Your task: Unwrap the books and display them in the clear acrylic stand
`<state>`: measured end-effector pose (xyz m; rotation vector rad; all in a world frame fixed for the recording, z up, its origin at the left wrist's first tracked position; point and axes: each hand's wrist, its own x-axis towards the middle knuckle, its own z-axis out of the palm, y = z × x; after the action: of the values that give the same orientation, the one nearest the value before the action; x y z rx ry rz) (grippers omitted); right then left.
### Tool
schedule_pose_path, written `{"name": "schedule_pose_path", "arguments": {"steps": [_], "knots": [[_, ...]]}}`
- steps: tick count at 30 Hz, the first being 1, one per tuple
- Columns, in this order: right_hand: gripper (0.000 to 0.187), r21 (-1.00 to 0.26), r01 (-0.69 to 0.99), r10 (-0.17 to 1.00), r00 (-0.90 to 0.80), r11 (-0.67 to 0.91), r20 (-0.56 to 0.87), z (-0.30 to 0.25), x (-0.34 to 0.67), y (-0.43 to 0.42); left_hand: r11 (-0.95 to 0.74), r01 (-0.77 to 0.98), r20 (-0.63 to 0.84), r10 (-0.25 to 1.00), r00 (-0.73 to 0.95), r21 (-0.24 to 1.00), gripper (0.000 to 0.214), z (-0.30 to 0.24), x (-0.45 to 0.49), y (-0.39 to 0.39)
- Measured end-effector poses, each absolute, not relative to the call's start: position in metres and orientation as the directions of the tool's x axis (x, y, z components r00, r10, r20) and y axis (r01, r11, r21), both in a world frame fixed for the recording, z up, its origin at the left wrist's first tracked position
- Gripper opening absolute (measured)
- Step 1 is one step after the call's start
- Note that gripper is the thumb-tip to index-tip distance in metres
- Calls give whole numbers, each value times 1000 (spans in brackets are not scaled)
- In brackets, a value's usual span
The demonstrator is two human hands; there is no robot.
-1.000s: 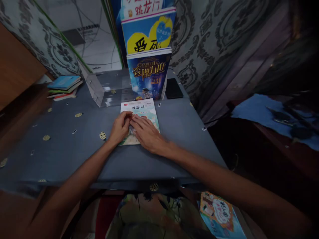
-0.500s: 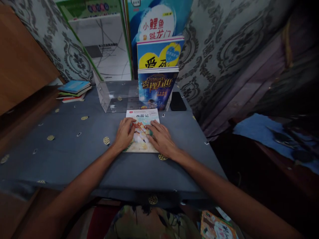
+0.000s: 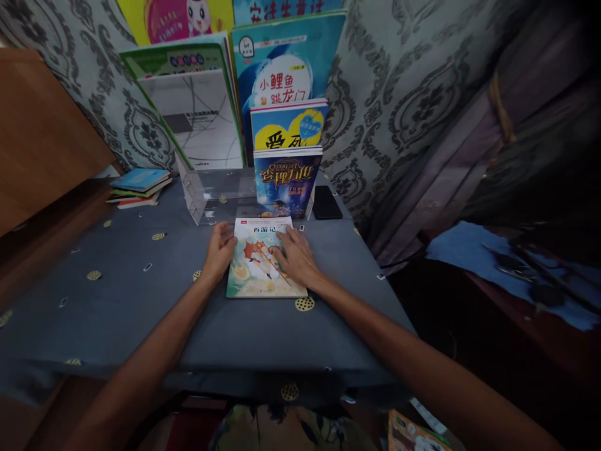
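A thin picture book (image 3: 256, 263) with a pale cover and dark Chinese title lies closed and flat on the table, in front of a clear book stand (image 3: 200, 203). My left hand (image 3: 220, 252) is beside the book's left edge, its fingers loosely bent and apart, the thumb close to the cover. Whether it touches the edge I cannot tell. On the right part of the cover rests my right hand (image 3: 298, 257), fingers spread and pointing away from me. It hides some of the book's right edge. Neither hand grips anything.
The stand holds a dark blue book (image 3: 286, 181), a blue-and-yellow book (image 3: 288, 128), a teal book (image 3: 291, 56) and a white booklet (image 3: 195, 122). A black phone-like slab (image 3: 327, 202) lies right of it. Several books are stacked (image 3: 141, 181) at the left. The cloth-covered table (image 3: 154, 300) ends nearby on the right.
My left hand has slid left off the cover to the book's edge, uncovering more of the picture. My right hand stays on the cover. The view has tilted up slightly.
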<state>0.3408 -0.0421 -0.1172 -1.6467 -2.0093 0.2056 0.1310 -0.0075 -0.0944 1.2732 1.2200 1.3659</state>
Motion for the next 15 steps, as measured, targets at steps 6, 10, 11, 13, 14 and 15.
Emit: {"name": "schedule_pose_path", "arguments": {"steps": [6, 10, 11, 13, 14, 15], "knots": [[53, -504, 816, 932, -111, 283, 345, -124, 348, -41, 174, -371, -226, 969, -101, 912, 29, -86, 136, -7], [56, -536, 774, 913, -131, 338, 386, -129, 352, -41, 283, -440, -315, 949, 0, 852, 8, -86, 140, -9], [57, -544, 765, 910, -131, 345, 393, -130, 353, -42, 295, -452, -327, 945, 7, 842, 6, -87, 140, -9], [59, -561, 752, 907, -116, 346, 404, -131, 353, -42, 300, -481, -332, 943, 20, 824, 8, -87, 140, -10], [62, -572, 747, 907, -98, 339, 409, -131, 353, -43, 293, -496, -321, 947, 30, 818, 8, -87, 140, -11], [64, -583, 744, 907, -73, 326, 414, -131, 352, -44, 280, -509, -302, 952, 40, 814, 9, -86, 140, -12]]}}
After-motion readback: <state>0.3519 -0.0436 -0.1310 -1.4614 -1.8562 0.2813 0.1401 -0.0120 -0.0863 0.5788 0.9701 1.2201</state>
